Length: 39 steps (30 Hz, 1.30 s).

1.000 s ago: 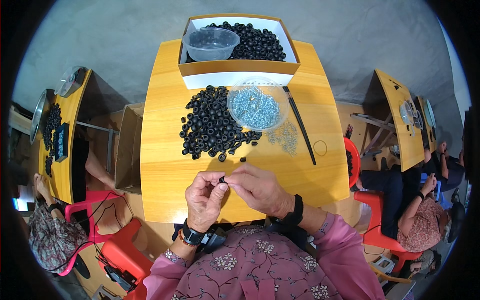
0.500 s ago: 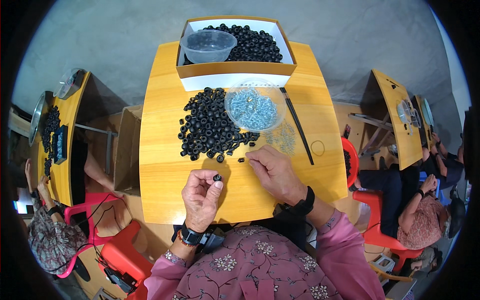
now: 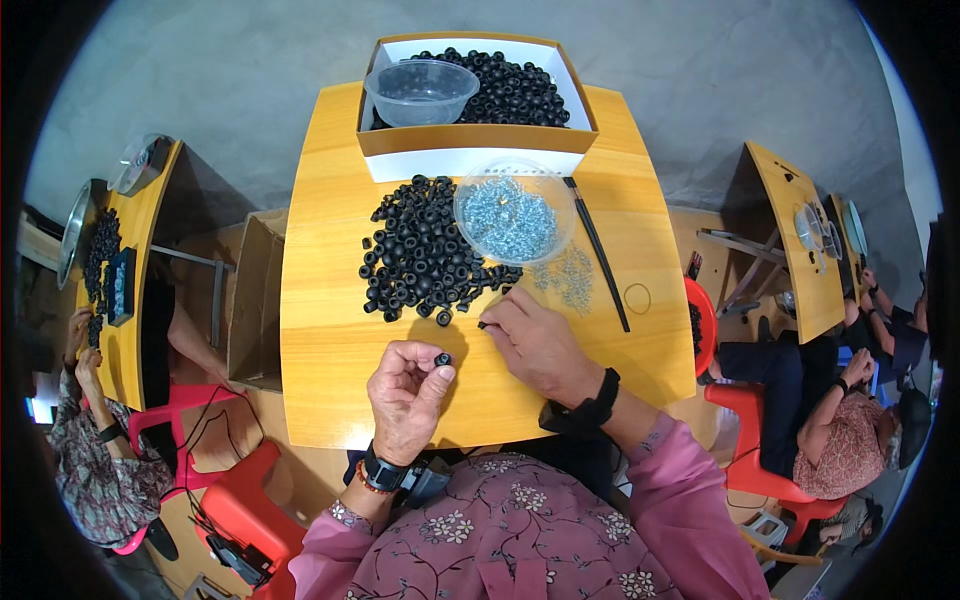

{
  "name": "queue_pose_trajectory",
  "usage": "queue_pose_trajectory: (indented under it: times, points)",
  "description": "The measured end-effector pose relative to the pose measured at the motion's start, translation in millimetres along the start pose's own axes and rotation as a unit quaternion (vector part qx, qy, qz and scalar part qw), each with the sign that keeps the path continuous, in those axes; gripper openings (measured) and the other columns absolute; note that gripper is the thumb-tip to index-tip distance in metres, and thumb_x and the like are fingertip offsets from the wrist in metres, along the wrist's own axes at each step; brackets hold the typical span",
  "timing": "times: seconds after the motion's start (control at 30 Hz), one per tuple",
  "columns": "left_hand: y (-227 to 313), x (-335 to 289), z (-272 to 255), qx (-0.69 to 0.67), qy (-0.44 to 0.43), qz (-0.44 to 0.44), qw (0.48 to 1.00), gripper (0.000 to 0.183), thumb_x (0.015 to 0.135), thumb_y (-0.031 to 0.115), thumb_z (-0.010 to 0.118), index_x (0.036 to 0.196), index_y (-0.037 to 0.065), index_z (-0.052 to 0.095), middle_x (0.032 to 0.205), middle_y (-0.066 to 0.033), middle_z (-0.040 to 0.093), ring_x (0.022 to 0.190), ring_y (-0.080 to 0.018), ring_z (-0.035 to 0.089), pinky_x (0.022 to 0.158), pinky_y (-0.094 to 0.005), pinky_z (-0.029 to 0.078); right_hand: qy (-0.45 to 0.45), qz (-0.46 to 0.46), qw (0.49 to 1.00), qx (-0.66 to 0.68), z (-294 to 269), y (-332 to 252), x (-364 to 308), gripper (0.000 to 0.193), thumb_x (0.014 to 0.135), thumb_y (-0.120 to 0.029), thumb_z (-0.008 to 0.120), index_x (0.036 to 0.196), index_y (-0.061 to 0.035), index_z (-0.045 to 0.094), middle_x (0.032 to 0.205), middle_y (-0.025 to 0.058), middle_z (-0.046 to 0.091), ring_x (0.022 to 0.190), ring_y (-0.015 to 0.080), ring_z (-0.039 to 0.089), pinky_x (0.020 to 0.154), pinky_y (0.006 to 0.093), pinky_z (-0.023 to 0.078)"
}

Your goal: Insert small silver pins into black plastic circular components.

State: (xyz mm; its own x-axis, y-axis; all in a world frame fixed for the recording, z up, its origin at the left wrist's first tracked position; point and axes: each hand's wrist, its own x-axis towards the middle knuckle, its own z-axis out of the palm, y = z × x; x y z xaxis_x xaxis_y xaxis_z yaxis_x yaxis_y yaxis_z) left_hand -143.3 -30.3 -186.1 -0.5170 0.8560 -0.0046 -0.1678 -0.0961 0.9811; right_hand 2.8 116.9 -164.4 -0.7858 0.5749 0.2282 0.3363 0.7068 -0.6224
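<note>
My left hand (image 3: 410,400) is closed, pinching a small round black part (image 3: 442,359) between thumb and forefinger, its hollow end facing up. Over the table's middle, my right hand (image 3: 540,345) has its fingertips closed on a smaller black piece (image 3: 483,324) at the tabletop. Just beyond both hands lies a loose pile of round black parts (image 3: 415,245), many with a hole in them. Beside the pile stands a clear round tub (image 3: 510,212) of tiny clear-bluish pieces. More of these tiny pieces (image 3: 570,278) lie scattered on the wood to its right.
At the table's (image 3: 340,400) far end, an open box (image 3: 480,140) holds many black parts and a clear bowl (image 3: 422,92). Right of the tub lie a thin black stick (image 3: 602,262) and a rubber band (image 3: 637,298). Other people sit at side tables on both sides.
My right hand has come down onto the small black piece that lay on the table and pinches it. My left hand has shifted slightly right, still holding its black part.
</note>
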Motion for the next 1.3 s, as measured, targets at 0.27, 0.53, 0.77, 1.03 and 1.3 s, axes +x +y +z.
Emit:
queue_pose_trajectory:
  times: [0.27, 0.53, 0.77, 1.03, 1.3]
  points:
    - [-1, -1, -1, -0.001, -0.006, 0.005, 1.0, 0.02, 0.09, -0.001, 0.071, 0.107, 0.0, 0.06, 0.096, -0.0021, 0.065, 0.085, -0.0072, 0.059, 0.08, -0.0232, 0.05, -0.027, 0.056, 0.965, 0.256, -7, -22, -8, 0.014, 0.089, -0.002, 0.065, 0.102, 0.001, 0.062, 0.09, 0.0131, 0.064, 0.077, 0.0243, 0.065, 0.069, 0.0329, 0.053]
    - [-2, -1, -2, -0.006, -0.013, -0.006, 1.0, 0.019, 0.091, -0.001, 0.071, 0.106, -0.001, 0.06, 0.096, -0.0023, 0.066, 0.086, -0.0075, 0.06, 0.08, -0.0233, 0.051, -0.06, 0.1, 0.932, 0.342, -5, -20, -4, 0.019, 0.091, 0.003, 0.069, 0.109, 0.0011, 0.063, 0.096, 0.0033, 0.064, 0.086, 0.0089, 0.065, 0.076, 0.0238, 0.054]
    - [-1, 0, -3, -0.007, -0.014, -0.01, 1.0, 0.018, 0.092, -0.001, 0.07, 0.107, -0.001, 0.061, 0.097, -0.0028, 0.067, 0.086, -0.0075, 0.061, 0.08, -0.023, 0.051, -0.043, 0.098, 0.92, 0.377, -4, -22, 1, 0.014, 0.092, 0.0, 0.064, 0.106, 0.0013, 0.064, 0.091, 0.0069, 0.063, 0.079, 0.0128, 0.065, 0.07, 0.0275, 0.053]
    - [-1, -1, -2, -0.018, -0.014, -0.021, 1.0, 0.017, 0.093, -0.002, 0.069, 0.107, -0.002, 0.06, 0.098, -0.0036, 0.068, 0.086, -0.0074, 0.061, 0.079, -0.0232, 0.051, -0.034, 0.101, 0.918, 0.381, -3, -27, 2, 0.014, 0.094, -0.001, 0.064, 0.108, 0.0017, 0.066, 0.088, 0.0064, 0.063, 0.078, 0.0122, 0.067, 0.069, 0.0258, 0.053]
    - [2, 0, -1, -0.018, -0.019, -0.017, 1.0, 0.016, 0.093, -0.002, 0.068, 0.107, -0.002, 0.06, 0.094, -0.0022, 0.066, 0.082, -0.0061, 0.059, 0.075, -0.0217, 0.051, -0.006, 0.035, 0.956, 0.292, 3, -26, 3, 0.015, 0.089, -0.003, 0.068, 0.103, -0.0012, 0.068, 0.081, 0.0105, 0.062, 0.071, 0.0234, 0.063, 0.064, 0.0333, 0.049]
